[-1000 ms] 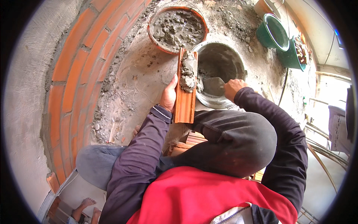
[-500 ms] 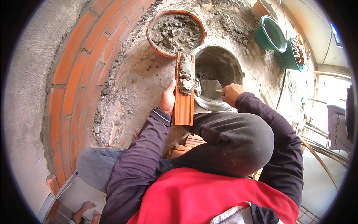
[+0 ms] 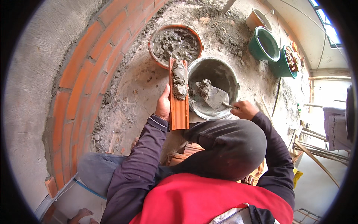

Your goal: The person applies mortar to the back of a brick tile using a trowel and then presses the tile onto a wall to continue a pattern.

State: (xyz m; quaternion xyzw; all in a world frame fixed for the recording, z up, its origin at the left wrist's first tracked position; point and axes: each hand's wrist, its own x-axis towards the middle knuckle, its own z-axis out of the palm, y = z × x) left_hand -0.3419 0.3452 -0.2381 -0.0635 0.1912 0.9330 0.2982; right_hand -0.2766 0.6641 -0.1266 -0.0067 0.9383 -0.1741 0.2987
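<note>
My left hand [image 3: 163, 103] grips the left side of a grooved orange brick [image 3: 179, 116], held upright in the picture. A thick strip of wet grey mortar [image 3: 180, 80] covers its far half. In my closed right hand [image 3: 245, 110] is the handle of a trowel [image 3: 217, 99], its blade over the grey-coated bucket [image 3: 228, 72] beside the brick. A lump of mortar [image 3: 204, 87] sits toward the blade's tip. Just beyond the brick stands an orange bucket [image 3: 151, 45] filled with wet mortar [image 3: 174, 42].
A curved-looking brick wall [image 3: 79, 76] runs along the left. Two green buckets, one [image 3: 264, 48] in front of another [image 3: 278, 67] with brick pieces, stand at the far right near an orange bucket [image 3: 257, 20]. More bricks [image 3: 192, 149] lie under my bent leg. Poles [image 3: 320, 147] lie at right.
The trowel has drawn back from the brick's side toward the right and nearer me. Its blade now shows a lump of mortar over the bucket. The left hand keeps hold of the brick.
</note>
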